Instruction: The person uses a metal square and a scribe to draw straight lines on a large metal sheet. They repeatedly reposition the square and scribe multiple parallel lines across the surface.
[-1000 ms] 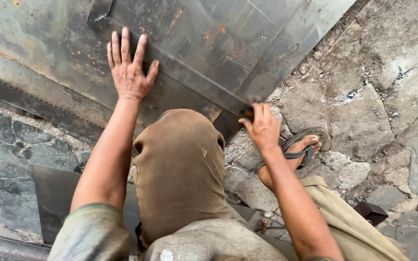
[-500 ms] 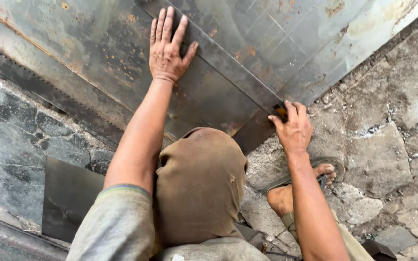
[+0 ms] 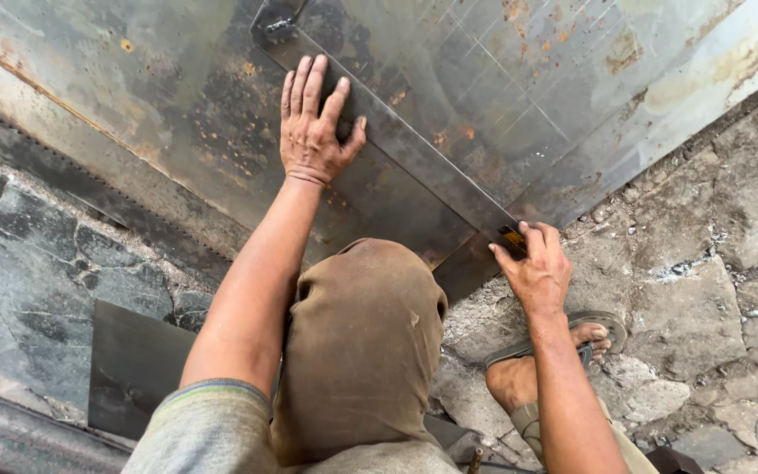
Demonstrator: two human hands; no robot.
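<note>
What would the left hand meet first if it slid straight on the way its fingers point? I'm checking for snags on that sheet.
The left hand lies flat on the long dark steel strip. Straight ahead, it likely meets the strip's bent, welded end, though depth is unclear.

Two bare hands: left hand point(image 3: 313, 132), right hand point(image 3: 532, 272). One large steel sheet point(image 3: 572, 96). One flat steel strip point(image 3: 414, 158) lying across it. One small dark plate point(image 3: 133, 364) on the stone floor point(image 3: 704, 290). One sandal point(image 3: 594, 325), one foot in it.
</note>
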